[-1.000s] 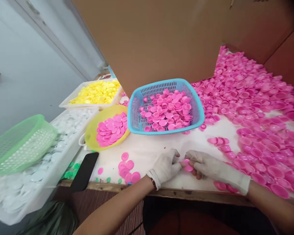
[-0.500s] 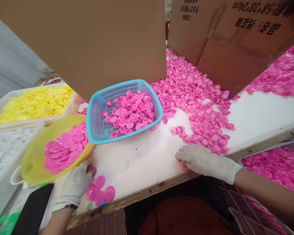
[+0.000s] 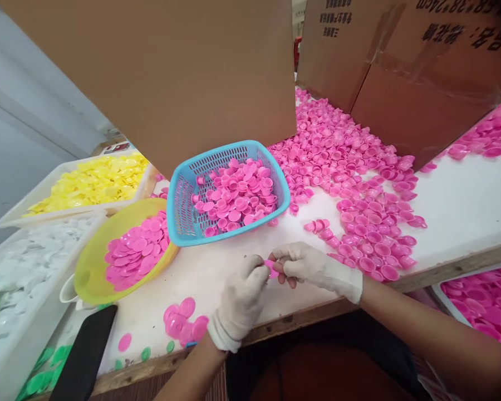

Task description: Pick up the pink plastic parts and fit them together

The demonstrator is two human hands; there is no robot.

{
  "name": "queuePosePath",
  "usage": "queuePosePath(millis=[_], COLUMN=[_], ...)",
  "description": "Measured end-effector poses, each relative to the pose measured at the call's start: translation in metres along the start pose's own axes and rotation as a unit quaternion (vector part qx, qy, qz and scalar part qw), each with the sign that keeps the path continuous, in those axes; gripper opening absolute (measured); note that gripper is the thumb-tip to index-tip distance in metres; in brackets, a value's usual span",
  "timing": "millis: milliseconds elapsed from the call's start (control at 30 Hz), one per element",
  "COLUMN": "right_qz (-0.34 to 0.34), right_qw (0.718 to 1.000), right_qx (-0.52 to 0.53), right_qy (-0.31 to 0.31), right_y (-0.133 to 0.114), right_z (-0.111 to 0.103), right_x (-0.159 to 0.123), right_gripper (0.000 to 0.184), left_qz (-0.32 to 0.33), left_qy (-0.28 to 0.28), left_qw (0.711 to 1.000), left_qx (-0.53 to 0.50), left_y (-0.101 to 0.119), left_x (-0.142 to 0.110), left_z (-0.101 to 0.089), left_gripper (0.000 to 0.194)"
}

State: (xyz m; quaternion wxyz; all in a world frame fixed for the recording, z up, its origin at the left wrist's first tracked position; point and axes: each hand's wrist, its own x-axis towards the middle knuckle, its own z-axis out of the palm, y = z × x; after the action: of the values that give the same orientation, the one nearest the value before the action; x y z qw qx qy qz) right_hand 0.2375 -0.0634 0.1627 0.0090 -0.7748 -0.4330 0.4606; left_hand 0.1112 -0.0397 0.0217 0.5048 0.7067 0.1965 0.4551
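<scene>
Both my hands wear white gloves and meet over the white table [image 3: 234, 267] near its front edge. My left hand [image 3: 242, 295] and my right hand [image 3: 307, 264] pinch a small pink plastic piece [image 3: 271, 269] between their fingertips. Behind them stands a blue basket [image 3: 183, 200] holding pink caps. A yellow bowl [image 3: 94, 262] of flat pink discs sits to the left. A few loose pink discs [image 3: 183, 323] lie by the table edge below my left hand. A large heap of pink caps [image 3: 359, 195] spreads on the right.
Cardboard boxes [image 3: 171, 72] stand behind the basket and at the back right. A white tray of yellow discs [image 3: 87, 181] and a white bin of white pieces [image 3: 20, 267] sit at left. A black phone [image 3: 83, 356] lies at the front left edge. Another tray of pink caps [image 3: 484, 301] sits lower right.
My left hand came away from the loose discs at the left edge and my right hand lifted from the table; both now meet at the centre on one pink piece. The view shifted slightly.
</scene>
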Motion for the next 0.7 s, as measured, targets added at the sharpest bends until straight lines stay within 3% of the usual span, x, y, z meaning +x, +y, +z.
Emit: queuePosePath(millis=[67, 167, 233, 300, 333, 400, 533, 700], right_qz=[0.0, 0.018, 0.041, 0.061, 0.071, 0.095, 0.161, 0.199], right_qw=[0.999, 0.998, 0.997, 0.995, 0.995, 0.995, 0.985, 0.975], right_qx=[0.04, 0.035, 0.003, -0.025, -0.029, -0.011, 0.055, 0.092], right_qy=[0.004, 0.046, 0.069, 0.077, 0.069, 0.043, -0.003, -0.03], right_y=[0.003, 0.013, 0.021, 0.029, 0.033, 0.039, 0.047, 0.044], right_z=[-0.004, -0.011, -0.014, -0.015, -0.015, -0.014, -0.012, -0.019], right_x=[-0.003, -0.01, -0.012, -0.011, -0.01, -0.006, 0.003, 0.011], right_gripper=[0.014, 0.009, 0.006, 0.002, 0.003, 0.007, 0.014, 0.02], left_qz=[-0.006, -0.122, -0.245, -0.341, -0.369, -0.396, -0.409, -0.415], left_qy=[0.013, 0.004, -0.055, -0.121, -0.144, -0.165, -0.17, -0.176], left_qw=[0.998, 0.979, 0.93, 0.857, 0.826, 0.794, 0.769, 0.795], left_qx=[-0.054, -0.163, -0.267, -0.367, -0.4, -0.431, -0.461, -0.406], left_y=[0.01, 0.014, 0.012, 0.01, 0.008, 0.005, 0.002, 0.001], left_x=[0.003, 0.004, 0.005, 0.007, 0.009, 0.013, 0.021, 0.025], left_z=[0.012, 0.027, 0.036, 0.045, 0.049, 0.054, 0.057, 0.058], left_gripper=[0.02, 0.018, 0.02, 0.022, 0.023, 0.023, 0.024, 0.021])
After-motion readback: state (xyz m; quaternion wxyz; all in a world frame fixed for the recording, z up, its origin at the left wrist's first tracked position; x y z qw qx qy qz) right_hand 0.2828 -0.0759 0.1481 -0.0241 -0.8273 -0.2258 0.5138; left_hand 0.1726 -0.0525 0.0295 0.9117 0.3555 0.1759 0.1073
